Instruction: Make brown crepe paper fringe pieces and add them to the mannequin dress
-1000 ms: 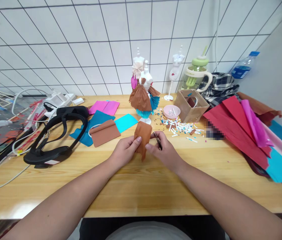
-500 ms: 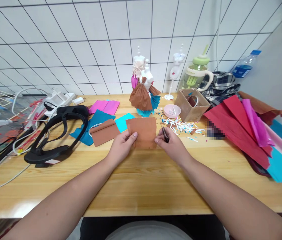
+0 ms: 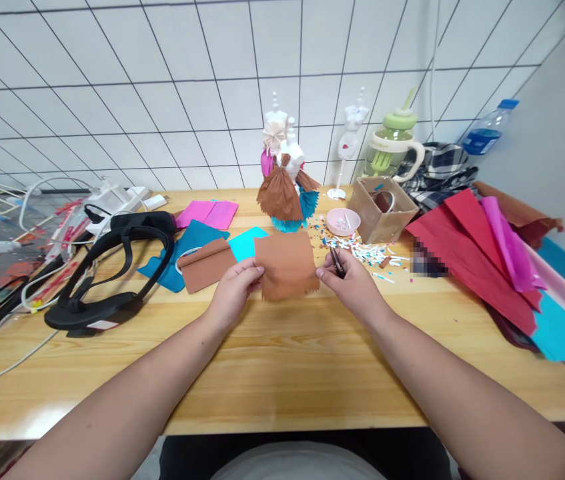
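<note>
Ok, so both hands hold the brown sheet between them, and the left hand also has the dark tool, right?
Not quite: the head view shows the dark tool in the right hand, not the left hand. Both hands do hold the brown sheet between them.

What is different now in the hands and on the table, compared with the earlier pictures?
The brown sheet, narrow and gathered at first, is now spread wide. The left hand has moved left and the right hand right. Both still grip the sheet; the dark tool stays in the right. The pink bowl and dress forms look unmoved.
</note>
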A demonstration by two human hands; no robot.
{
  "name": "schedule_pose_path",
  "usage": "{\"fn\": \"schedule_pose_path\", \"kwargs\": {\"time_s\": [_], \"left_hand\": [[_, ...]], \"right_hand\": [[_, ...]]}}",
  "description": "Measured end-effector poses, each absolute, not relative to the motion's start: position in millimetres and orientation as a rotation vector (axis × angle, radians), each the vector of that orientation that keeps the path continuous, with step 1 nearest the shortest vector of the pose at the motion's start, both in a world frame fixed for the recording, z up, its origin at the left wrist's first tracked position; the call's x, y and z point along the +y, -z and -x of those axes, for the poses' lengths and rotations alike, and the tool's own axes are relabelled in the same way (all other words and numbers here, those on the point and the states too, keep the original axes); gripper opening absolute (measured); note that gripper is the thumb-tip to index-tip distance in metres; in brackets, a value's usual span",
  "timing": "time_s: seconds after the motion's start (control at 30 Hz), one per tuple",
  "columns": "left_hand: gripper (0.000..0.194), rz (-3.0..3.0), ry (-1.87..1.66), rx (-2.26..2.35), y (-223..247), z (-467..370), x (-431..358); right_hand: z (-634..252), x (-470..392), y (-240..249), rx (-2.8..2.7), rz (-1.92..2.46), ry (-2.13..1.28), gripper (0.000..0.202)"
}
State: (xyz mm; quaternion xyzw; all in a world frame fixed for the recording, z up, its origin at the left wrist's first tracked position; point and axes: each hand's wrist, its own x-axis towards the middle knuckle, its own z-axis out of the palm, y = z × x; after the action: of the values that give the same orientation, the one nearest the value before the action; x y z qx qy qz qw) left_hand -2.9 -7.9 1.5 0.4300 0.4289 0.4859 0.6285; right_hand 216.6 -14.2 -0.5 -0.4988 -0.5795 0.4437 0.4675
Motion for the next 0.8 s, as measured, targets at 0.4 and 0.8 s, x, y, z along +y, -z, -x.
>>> {"fn": "schedule_pose_path", "kwargs": {"time_s": [0.4,0.8], "left_hand": [[0.029,-0.955,-1.126,0.915,-4,2,-9],[0.034,-0.893,-0.989,0.882,-2,-2,-11]], "right_hand": [[-204,-26,-6,-1.404,1.241,-1.330,0.036],[-210,-22,-6,-1.540,1.194,-1.272,0.030]]}}
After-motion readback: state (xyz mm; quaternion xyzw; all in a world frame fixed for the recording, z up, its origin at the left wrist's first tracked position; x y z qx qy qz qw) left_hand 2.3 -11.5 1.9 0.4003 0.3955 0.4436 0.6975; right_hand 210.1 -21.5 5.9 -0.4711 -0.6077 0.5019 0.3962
